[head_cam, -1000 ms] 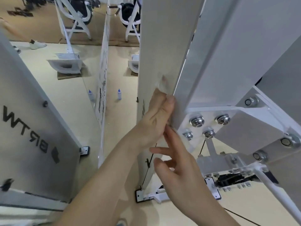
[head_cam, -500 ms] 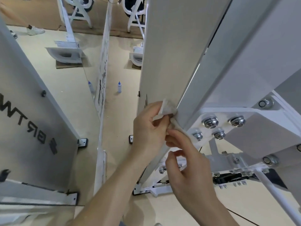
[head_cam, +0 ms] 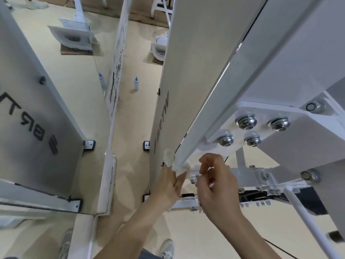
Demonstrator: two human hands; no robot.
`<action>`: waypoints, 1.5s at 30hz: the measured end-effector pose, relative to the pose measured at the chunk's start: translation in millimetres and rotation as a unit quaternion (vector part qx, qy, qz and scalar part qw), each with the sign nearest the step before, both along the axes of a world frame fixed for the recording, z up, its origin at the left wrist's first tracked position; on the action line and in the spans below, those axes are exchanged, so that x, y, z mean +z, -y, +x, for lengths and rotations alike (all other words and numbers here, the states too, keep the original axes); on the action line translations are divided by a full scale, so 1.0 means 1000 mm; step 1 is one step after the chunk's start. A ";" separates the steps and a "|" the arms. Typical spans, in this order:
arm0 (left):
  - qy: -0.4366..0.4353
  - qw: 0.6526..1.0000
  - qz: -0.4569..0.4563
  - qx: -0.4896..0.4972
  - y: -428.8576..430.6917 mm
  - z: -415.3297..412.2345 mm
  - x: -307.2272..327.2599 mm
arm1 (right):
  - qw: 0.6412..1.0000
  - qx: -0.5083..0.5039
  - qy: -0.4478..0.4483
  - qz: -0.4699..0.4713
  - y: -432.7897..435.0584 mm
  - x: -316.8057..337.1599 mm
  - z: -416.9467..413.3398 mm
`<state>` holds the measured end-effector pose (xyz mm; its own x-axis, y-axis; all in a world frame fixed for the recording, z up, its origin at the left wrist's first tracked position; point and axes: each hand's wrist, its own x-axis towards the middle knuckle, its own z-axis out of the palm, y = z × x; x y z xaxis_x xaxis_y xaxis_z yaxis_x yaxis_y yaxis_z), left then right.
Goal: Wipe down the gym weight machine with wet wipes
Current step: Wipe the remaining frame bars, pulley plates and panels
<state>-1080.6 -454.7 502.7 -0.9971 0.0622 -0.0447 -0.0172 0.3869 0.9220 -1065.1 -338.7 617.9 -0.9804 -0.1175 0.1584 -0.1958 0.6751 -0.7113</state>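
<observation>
Beige floor (head_cam: 134, 118), dusty in patches. Small white squeeze bottle with blue cap (head_cam: 136, 84) stands upright on it, near a tall, scuffed white partition edge (head_cam: 116, 71). A matching bottle (head_cam: 102, 82) shows just across that edge. Brown cardboard sheet (head_cam: 74, 51) lies flat further back.

Your wipe (head_cam: 169, 157) is white, and so is the machine beam (head_cam: 242, 90). The bolts (head_cam: 246, 121) are shiny silver. The side panel (head_cam: 186, 71) is pale grey with dark grey lettering. The floor (head_cam: 134, 118) is beige, and the small bottle (head_cam: 136, 85) is white with a blue cap.
</observation>
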 end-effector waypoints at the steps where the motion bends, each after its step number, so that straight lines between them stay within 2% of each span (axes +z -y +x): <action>1: 0.004 1.000 0.011 -0.006 0.000 -0.003 0.005 | 1.000 -0.003 0.001 -0.003 0.000 -0.003 -0.001; 4: -0.106 0.992 0.057 -0.023 -0.005 -0.014 0.061 | 0.999 0.006 -0.010 -0.037 0.001 -0.006 -0.002; 6: -0.187 0.982 0.034 -0.013 -0.004 -0.021 0.093 | 0.995 0.018 -0.032 -0.096 0.004 0.000 -0.003; 8: -0.212 0.977 -0.002 0.006 -0.004 -0.024 0.099 | 0.990 0.019 -0.042 -0.133 0.004 0.006 -0.007; 13: -0.059 0.991 0.071 0.100 -0.021 -0.013 0.046 | 0.996 0.025 0.002 -0.080 -0.003 -0.015 -0.016; 16: -0.010 0.991 0.052 0.123 -0.031 -0.004 0.021 | 0.997 0.015 0.044 -0.057 -0.017 -0.033 -0.015; 19: 0.076 0.987 0.013 0.141 -0.035 0.005 0.013 | 0.995 0.000 0.062 -0.083 -0.027 -0.043 -0.020; 21: 0.082 0.983 0.003 0.167 -0.039 0.006 0.012 | 0.991 0.004 0.075 -0.112 -0.028 -0.045 -0.020; 23: 0.102 0.976 -0.055 0.182 -0.043 0.006 0.018 | 0.987 0.005 0.098 -0.125 -0.028 -0.045 -0.017; 26: 0.125 0.953 -0.187 0.201 -0.041 0.010 0.033 | 0.980 -0.002 0.157 -0.124 -0.030 -0.046 -0.014; 28: 0.133 0.945 -0.202 0.222 -0.033 0.016 0.049 | 0.966 -0.005 0.216 -0.141 -0.031 -0.045 -0.013; 29: 0.132 0.947 -0.179 0.232 -0.028 0.020 0.057 | 0.955 -0.001 0.254 -0.155 -0.033 -0.043 -0.012; 31: 0.128 0.963 -0.022 0.237 -0.023 0.034 0.077 | 0.908 0.008 0.362 -0.211 -0.036 -0.033 -0.011; 33: 0.143 0.952 0.164 0.215 -0.018 0.050 0.093 | 0.829 0.029 0.473 -0.296 -0.040 -0.020 -0.009; 35: 0.165 0.932 0.271 0.178 -0.013 0.066 0.101 | 0.779 0.077 0.524 -0.337 -0.043 -0.009 -0.006; 37: 0.195 0.921 0.293 0.167 -0.007 0.077 0.102 | 0.776 0.115 0.523 -0.334 -0.042 -0.001 0.000; 41: 0.184 0.924 0.313 0.119 0.004 0.107 0.106 | 0.820 0.107 0.443 -0.347 -0.028 0.011 0.026; 45: 0.149 0.910 0.374 0.098 0.018 0.144 0.108 | 0.794 0.079 0.419 -0.433 -0.011 0.026 0.057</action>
<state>-936.6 -472.8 610.6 -0.9429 0.0078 -0.3329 -0.3100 -0.3855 0.8691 -1008.3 -328.0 643.4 -0.7683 -0.4521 -0.4531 0.5571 -0.1237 -0.8212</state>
